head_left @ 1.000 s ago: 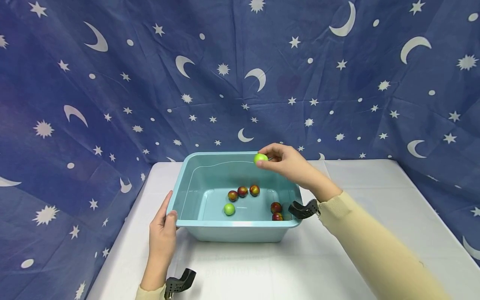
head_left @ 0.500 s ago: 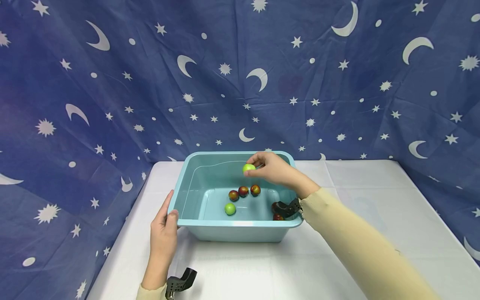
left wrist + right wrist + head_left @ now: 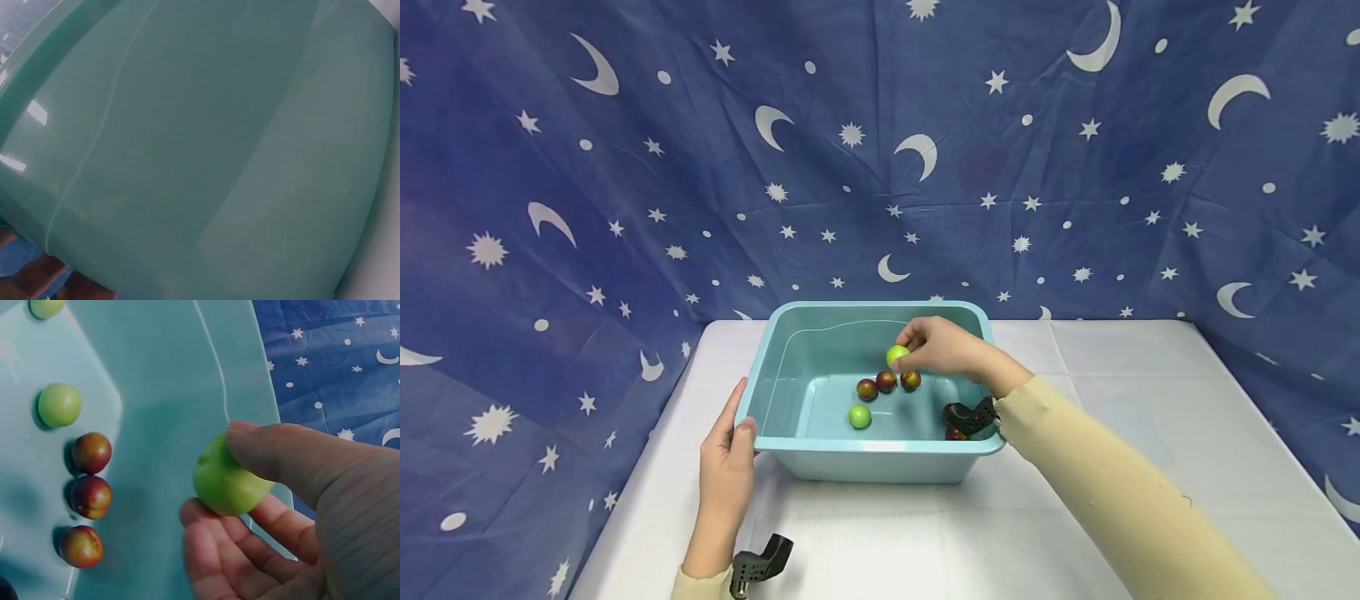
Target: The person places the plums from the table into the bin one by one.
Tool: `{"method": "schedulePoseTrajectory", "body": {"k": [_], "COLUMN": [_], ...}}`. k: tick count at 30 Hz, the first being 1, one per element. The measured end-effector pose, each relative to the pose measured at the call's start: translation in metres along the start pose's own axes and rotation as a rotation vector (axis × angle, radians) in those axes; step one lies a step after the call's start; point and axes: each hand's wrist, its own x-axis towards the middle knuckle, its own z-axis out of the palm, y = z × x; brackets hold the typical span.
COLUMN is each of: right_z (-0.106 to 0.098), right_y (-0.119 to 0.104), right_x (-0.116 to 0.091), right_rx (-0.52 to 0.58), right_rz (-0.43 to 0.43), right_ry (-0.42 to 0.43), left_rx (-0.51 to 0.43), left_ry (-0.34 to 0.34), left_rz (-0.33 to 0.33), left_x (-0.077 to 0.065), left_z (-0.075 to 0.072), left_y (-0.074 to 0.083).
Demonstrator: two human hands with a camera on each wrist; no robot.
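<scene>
My right hand (image 3: 943,346) pinches a small round green fruit (image 3: 228,478) between thumb and fingers, inside the light-blue plastic basin (image 3: 880,447) and above its floor. In the head view it hangs just over a row of three red-brown plums (image 3: 90,497). Another green fruit (image 3: 860,416) rests on the basin floor left of the row; the right wrist view shows a further green fruit (image 3: 47,307) at its top edge. My left hand (image 3: 727,467) grips the basin's left rim near the front corner, and some fingertips (image 3: 37,275) show at the rim.
More red plums (image 3: 955,434) lie at the basin's right end, partly covered by the black wrist camera (image 3: 972,417). The basin stands on a white-covered table (image 3: 1120,392). A blue cloth with moons and stars (image 3: 820,200) hangs behind and at the sides.
My right hand has brought the green fruit leftward from the back right rim, then lower into the basin. The left hand keeps its grip on the rim.
</scene>
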Motion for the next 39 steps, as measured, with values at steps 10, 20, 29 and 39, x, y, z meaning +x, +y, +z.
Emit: {"method": "schedulePoseTrajectory", "body": {"k": [10,20,29,39], "right_z": [0.000,-0.004,-0.018,-0.028], "right_y": [0.000,-0.003,-0.003,0.000], "right_x": [-0.003,-0.010,-0.029,-0.055], "right_rx": [-0.047,-0.088,-0.160,-0.201], "right_rz": [0.046,0.053,-0.004,-0.093], "right_ry": [-0.064,-0.043,0.066,0.237], "left_rx": [0.017,0.017,0.036,0.129], "left_ry": [0.001,-0.002,-0.009,-0.081], "left_rz": [0.015,0.015,0.013,-0.022], "left_x": [-0.001,-0.001,-0.001,0.000], "left_z": [0.000,0.002,0.002,-0.008], "left_y": [0.002,0.004,0.004,0.009]}}
